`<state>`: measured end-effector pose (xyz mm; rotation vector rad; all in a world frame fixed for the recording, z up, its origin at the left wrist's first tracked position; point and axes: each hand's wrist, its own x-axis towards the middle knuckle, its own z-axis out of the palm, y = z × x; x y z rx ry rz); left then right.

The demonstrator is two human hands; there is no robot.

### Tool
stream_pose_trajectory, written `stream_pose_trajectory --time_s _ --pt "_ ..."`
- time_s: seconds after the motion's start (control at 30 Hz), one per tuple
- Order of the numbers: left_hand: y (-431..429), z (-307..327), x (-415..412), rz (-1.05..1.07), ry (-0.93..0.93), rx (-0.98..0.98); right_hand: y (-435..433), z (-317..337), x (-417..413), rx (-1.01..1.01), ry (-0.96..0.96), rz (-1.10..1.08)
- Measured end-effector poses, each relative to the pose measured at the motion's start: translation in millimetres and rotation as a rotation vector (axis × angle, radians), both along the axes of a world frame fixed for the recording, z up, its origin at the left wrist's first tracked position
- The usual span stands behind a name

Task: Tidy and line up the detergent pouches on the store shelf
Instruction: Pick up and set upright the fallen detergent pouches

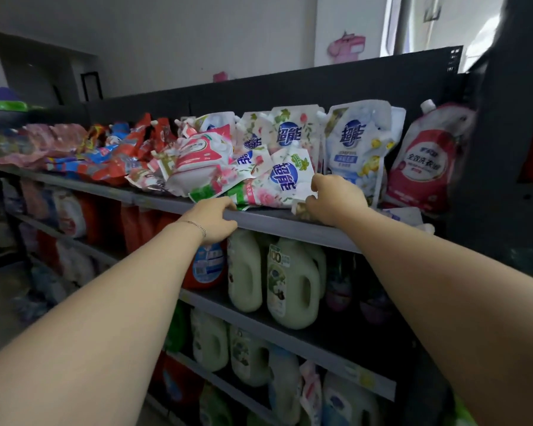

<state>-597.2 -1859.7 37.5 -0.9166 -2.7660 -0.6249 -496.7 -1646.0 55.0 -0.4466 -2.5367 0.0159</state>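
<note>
White floral pouches (285,179), blue-badged, slumped, overlapping, grey shelf (268,222)

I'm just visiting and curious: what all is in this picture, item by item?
floral pouches: several, white with blue logos, heaped mid top shelf
lemon pouch: one, pale blue, upright beside them
red pouch: one, red-white, upright far right
red-blue pouches: a heap, left
top shelf: one, grey
jugs: several, pale green, shelves below
orange jug: one, below the left hand
left hand: one, bare, grips the shelf's front edge
right hand: one, bare, grips a pouch corner
</note>
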Motion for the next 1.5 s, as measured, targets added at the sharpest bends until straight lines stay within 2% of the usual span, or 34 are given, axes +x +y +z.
stream_pose_trajectory --time_s 0.37,0.67,0.83,0.93,1.03,1.27,1.5 --pt "25 5 -24 -0.220 0.066 0.002 7 0 20 0.019 -0.001 -0.183" --pt "94 7 -26 -0.359 0.082 0.038 46 3 51 -0.118 -0.238 -0.276" --pt "129 13 -18 -0.420 0.240 0.022 63 2 62 -0.180 -0.342 -0.260" --pt "145 14 -13 -0.436 0.428 -0.118 72 4 64 -0.084 -0.487 -0.337" --pt "158 12 -10 -0.445 0.500 -0.220 79 5 61 -0.002 -0.551 -0.354" --pt "178 7 -14 -0.375 0.509 -0.254 92 18 59 0.115 -0.457 -0.268" --pt "186 11 -24 -0.290 0.557 -0.174 100 44 45 0.272 -0.304 -0.293"
